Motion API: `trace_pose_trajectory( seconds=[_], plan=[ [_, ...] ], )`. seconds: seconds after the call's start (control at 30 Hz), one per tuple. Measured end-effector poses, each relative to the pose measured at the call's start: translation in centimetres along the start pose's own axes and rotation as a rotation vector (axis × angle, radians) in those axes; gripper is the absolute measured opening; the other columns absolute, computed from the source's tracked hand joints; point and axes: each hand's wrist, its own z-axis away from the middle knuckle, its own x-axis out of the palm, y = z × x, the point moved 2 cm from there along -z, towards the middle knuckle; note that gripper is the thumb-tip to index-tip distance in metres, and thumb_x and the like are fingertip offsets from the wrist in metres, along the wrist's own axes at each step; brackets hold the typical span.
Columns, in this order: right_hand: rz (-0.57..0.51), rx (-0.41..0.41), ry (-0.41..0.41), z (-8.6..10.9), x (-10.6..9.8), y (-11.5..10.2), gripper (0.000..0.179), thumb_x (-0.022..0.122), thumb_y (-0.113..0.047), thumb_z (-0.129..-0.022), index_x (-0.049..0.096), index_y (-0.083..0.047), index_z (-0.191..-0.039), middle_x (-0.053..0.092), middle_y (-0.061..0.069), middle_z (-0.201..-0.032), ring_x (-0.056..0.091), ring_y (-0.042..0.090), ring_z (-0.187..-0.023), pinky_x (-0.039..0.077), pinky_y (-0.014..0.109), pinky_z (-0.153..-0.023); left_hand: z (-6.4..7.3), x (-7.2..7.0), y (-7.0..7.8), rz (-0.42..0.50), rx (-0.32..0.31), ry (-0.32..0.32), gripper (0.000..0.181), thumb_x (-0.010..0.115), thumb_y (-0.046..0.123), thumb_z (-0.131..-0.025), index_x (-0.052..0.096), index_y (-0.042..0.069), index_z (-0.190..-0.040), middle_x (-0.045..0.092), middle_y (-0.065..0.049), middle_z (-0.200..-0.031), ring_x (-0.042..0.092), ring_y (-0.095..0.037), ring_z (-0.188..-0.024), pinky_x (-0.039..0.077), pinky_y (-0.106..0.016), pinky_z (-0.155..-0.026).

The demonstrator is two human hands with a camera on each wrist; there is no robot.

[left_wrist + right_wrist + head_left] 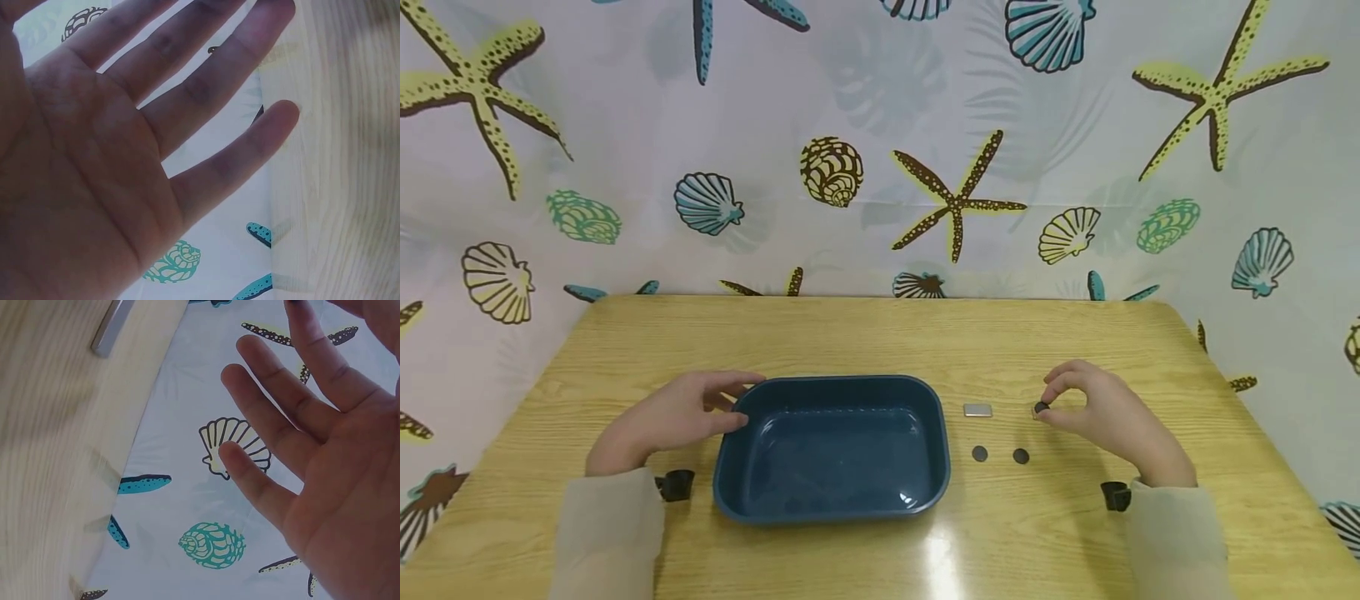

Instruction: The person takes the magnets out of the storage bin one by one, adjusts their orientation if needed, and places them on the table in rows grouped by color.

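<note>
Beside the left end of a dark blue rectangular tray [831, 518] lies my left hand [688, 408], its fingers at the back left corner and its thumb at the left rim. The left wrist view shows its fingers [206, 94] spread and fairly straight. My right hand [1097, 408] pinches a small dark disc [1041, 407] between thumb and index finger, just above the table. A sliver of something pale shows beneath that disc, mostly hidden. Two similar discs [980, 453] [1021, 456] lie flat nearer the front. A small silvery rectangular piece [977, 410] lies between tray and right hand.
Everything stands on a light wood table [880, 333]. Behind it hangs a white cloth [760, 100] printed with shells and starfish, which also runs along the sides. A black strap piece [677, 485] sits at the left wrist, another [1116, 496] at the right.
</note>
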Motion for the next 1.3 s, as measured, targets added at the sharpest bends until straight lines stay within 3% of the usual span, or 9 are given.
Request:
trace_pose_trajectory(
  seconds=[0.43, 0.67, 0.83, 1.3],
  plan=[
    [0.034, 0.022, -0.01, 1.6, -0.7, 2.9, 0.007, 0.077, -0.023, -0.093, 0.072, -0.019, -0.094, 0.061, 0.019, -0.137, 0.056, 0.049, -0.129, 0.049, 0.062, -0.1, -0.2, 0.2, 0.0, -0.006, -0.011, -0.002, 0.056, 0.068, 0.017, -0.097, 0.052, 0.005, -0.149, 0.065, -0.026, -0.135, 0.069, -0.039, -0.115, 0.06, -0.043, -0.086],
    [0.039, -0.005, -0.028, 1.8, 0.4, 3.9, 0.009, 0.08, -0.016, -0.088, 0.074, -0.023, -0.085, 0.051, 0.023, -0.151, 0.041, 0.056, -0.141, 0.04, 0.071, -0.107, -0.1, 0.2, 0.1, -0.018, -0.016, 0.0, 0.056, 0.068, 0.019, -0.097, 0.052, 0.007, -0.15, 0.064, -0.025, -0.137, 0.067, -0.04, -0.118, 0.059, -0.045, -0.087],
    [0.084, -0.053, -0.003, 1.6, 1.3, 4.3, 0.014, 0.084, -0.017, -0.083, 0.074, -0.025, -0.08, 0.052, 0.024, -0.151, 0.04, 0.056, -0.141, 0.031, 0.076, -0.11, 0.0, 0.1, 0.2, -0.026, -0.008, 0.005, 0.056, 0.067, 0.018, -0.098, 0.052, 0.005, -0.15, 0.064, -0.025, -0.137, 0.067, -0.041, -0.119, 0.059, -0.046, -0.088],
    [0.1, -0.053, -0.05, 1.5, 2.5, 4.9, 0.019, 0.087, -0.018, -0.078, 0.071, -0.028, -0.074, 0.05, 0.025, -0.153, 0.034, 0.058, -0.144, 0.017, 0.075, -0.115, 0.1, 0.1, 0.0, -0.023, -0.022, 0.0, 0.056, 0.068, 0.018, -0.098, 0.052, 0.005, -0.15, 0.064, -0.025, -0.136, 0.067, -0.041, -0.118, 0.059, -0.044, -0.087]
  ],
)
